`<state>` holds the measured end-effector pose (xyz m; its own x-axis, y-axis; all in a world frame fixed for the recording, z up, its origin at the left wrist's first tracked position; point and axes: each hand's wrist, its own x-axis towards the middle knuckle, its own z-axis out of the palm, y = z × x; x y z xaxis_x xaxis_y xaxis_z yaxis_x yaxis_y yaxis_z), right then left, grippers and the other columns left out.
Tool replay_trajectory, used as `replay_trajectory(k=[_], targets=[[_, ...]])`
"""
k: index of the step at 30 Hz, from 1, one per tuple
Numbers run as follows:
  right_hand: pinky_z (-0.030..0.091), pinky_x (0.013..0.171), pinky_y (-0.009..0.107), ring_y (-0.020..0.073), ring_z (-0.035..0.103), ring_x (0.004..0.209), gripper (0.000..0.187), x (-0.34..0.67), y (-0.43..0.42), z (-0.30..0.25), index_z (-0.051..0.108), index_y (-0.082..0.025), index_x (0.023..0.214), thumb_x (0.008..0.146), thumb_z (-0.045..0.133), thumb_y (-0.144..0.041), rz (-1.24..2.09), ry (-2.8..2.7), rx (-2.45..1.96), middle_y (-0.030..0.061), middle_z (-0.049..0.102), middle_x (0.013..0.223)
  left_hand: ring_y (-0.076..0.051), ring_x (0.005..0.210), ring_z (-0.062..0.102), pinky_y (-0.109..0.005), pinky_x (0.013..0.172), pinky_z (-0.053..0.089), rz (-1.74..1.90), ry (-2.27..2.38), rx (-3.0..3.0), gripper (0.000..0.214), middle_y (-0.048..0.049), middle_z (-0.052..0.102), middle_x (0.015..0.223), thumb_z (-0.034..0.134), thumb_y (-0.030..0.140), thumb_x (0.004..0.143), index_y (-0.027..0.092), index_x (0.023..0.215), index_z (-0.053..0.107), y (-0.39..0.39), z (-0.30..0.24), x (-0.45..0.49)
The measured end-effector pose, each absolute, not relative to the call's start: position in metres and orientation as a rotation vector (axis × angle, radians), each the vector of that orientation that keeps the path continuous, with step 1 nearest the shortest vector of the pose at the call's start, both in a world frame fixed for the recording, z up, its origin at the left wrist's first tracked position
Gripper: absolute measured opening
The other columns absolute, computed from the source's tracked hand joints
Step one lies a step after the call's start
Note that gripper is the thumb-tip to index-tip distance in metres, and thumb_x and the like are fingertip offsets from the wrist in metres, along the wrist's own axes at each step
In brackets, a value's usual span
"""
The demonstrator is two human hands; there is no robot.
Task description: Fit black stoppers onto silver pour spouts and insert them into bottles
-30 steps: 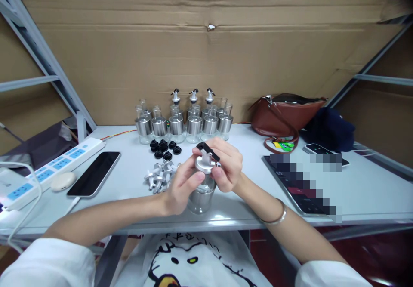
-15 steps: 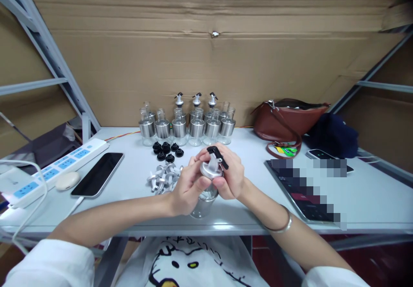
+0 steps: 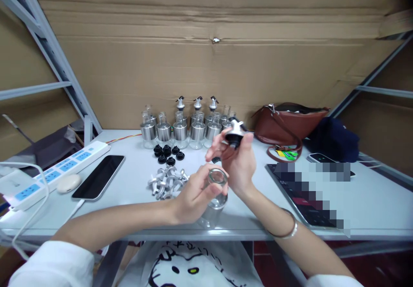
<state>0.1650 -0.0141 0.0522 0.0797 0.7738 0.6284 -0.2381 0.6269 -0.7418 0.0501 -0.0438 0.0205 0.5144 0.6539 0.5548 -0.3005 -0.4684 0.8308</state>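
My left hand (image 3: 193,194) is wrapped round a small glass bottle (image 3: 215,196) with a metal sleeve, standing near the table's front edge; its mouth is uncovered. My right hand (image 3: 237,160) is raised above and behind the bottle, pinching a pourer cap (image 3: 234,133) with a silver collar and black spout between thumb and fingers. A heap of silver spout parts (image 3: 166,178) lies just left of the bottle. Several black stoppers (image 3: 167,152) sit behind that heap. A row of similar bottles (image 3: 187,125) stands at the back; three of them carry pourers.
A white power strip (image 3: 54,171), a white oval case (image 3: 68,182) and a black phone (image 3: 99,176) lie at left. A brown bag (image 3: 288,121), a dark cloth (image 3: 335,138), a tablet (image 3: 309,192) and another phone (image 3: 322,158) are at right. Cardboard (image 3: 206,63) backs the table.
The pourer cap has come off the bottle: my right hand lifted it up and to the right, while my left hand kept the bottle low on the table.
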Motion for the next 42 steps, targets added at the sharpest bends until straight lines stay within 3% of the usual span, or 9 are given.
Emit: replay_trajectory(k=[3, 6, 10, 12, 17, 22, 34, 38, 42], targets=[[0.047, 0.047, 0.023, 0.0106, 0.057, 0.053, 0.032, 0.175, 0.004, 0.053, 0.045, -0.024, 0.096, 0.091, 0.037, -0.054, 0.680, -1.132, -0.512, -0.0006, 0.054, 0.077, -0.015, 0.073, 0.055, -0.030, 0.069, 0.045, 1.198, 0.320, 1.768, 0.040, -0.0028, 0.057, 0.075, 0.043, 0.056, 0.089, 0.019, 0.101, 0.050, -0.048, 0.044, 0.048], [0.045, 0.045, 0.023, 0.0095, 0.057, 0.053, 0.022, 0.183, 0.017, 0.049, 0.044, -0.026, 0.098, 0.091, 0.041, -0.047, 0.610, -1.105, -0.538, -0.0002, 0.052, 0.083, -0.015, 0.069, 0.055, -0.031, 0.066, 0.045, 1.547, 0.298, 1.705, 0.035, 0.0005, 0.055, 0.072, 0.048, 0.057, 0.086, 0.024, 0.098, 0.050, -0.037, 0.090, 0.038], [0.046, 0.048, 0.025, 0.0111, 0.060, 0.059, 0.015, 0.184, 0.017, 0.048, 0.041, -0.030, 0.106, 0.093, 0.041, -0.038, 0.434, -1.134, -0.546, 0.0022, 0.051, 0.096, -0.013, 0.085, 0.051, -0.031, 0.087, 0.041, 2.098, 0.316, 1.736, 0.037, 0.0032, 0.052, 0.083, 0.059, 0.060, 0.077, 0.029, 0.095, 0.047, 0.014, 0.153, 0.014], [0.047, 0.051, 0.028, 0.0129, 0.061, 0.065, 0.017, 0.183, 0.014, 0.048, 0.041, -0.033, 0.110, 0.094, 0.040, -0.037, 0.349, -1.168, -0.538, 0.0038, 0.051, 0.103, -0.012, 0.088, 0.047, -0.030, 0.088, 0.039, 2.187, 0.393, 1.798, 0.039, 0.0038, 0.050, 0.088, 0.057, 0.061, 0.078, 0.030, 0.096, 0.042, 0.052, 0.173, 0.000], [0.046, 0.051, 0.027, 0.0114, 0.058, 0.062, 0.018, 0.181, 0.013, 0.046, 0.043, -0.036, 0.112, 0.094, 0.041, -0.033, 0.221, -1.241, -0.473, 0.0029, 0.050, 0.103, -0.011, 0.094, 0.046, -0.031, 0.097, 0.034, 2.154, 0.814, 1.909, 0.027, 0.0000, 0.049, 0.098, 0.048, 0.047, 0.091, 0.025, 0.093, 0.033, 0.151, 0.188, -0.025], [0.047, 0.049, 0.026, 0.0098, 0.057, 0.060, 0.018, 0.183, 0.017, 0.041, 0.042, -0.035, 0.112, 0.094, 0.042, -0.035, 0.121, -1.286, -0.472, 0.0028, 0.047, 0.101, -0.018, 0.104, 0.051, -0.038, 0.099, 0.035, 2.131, 1.027, 1.856, 0.032, -0.0040, 0.050, 0.103, 0.046, 0.055, 0.089, 0.026, 0.096, 0.033, 0.217, 0.170, -0.039], [0.050, 0.054, 0.028, 0.0105, 0.058, 0.062, 0.022, 0.186, 0.019, 0.033, 0.040, -0.031, 0.116, 0.094, 0.041, -0.033, 0.129, -1.385, -0.534, 0.0022, 0.048, 0.096, -0.024, 0.120, 0.045, -0.044, 0.104, 0.029, 1.998, 1.385, 1.708, 0.019, -0.0088, 0.049, 0.112, 0.052, 0.028, 0.089, 0.023, 0.093, 0.035, 0.248, 0.137, -0.037], [0.051, 0.059, 0.030, 0.0129, 0.059, 0.066, 0.024, 0.189, 0.018, 0.032, 0.043, -0.027, 0.115, 0.091, 0.047, -0.031, 0.092, -1.412, -0.609, 0.0036, 0.053, 0.094, -0.024, 0.114, 0.052, -0.044, 0.100, 0.035, 1.741, 1.480, 1.751, 0.018, -0.0104, 0.053, 0.109, 0.052, 0.019, 0.088, 0.020, 0.100, 0.040, 0.245, 0.128, -0.036], [0.051, 0.062, 0.030, 0.0148, 0.058, 0.071, 0.023, 0.189, 0.016, 0.035, 0.050, -0.024, 0.108, 0.086, 0.057, -0.028, -0.026, -1.463, -0.675, 0.0040, 0.059, 0.091, -0.022, 0.093, 0.062, -0.041, 0.090, 0.044, 1.548, 1.536, 1.739, 0.021, -0.0100, 0.059, 0.096, 0.052, 0.017, 0.086, 0.016, 0.105, 0.044, 0.242, 0.122, -0.038]])
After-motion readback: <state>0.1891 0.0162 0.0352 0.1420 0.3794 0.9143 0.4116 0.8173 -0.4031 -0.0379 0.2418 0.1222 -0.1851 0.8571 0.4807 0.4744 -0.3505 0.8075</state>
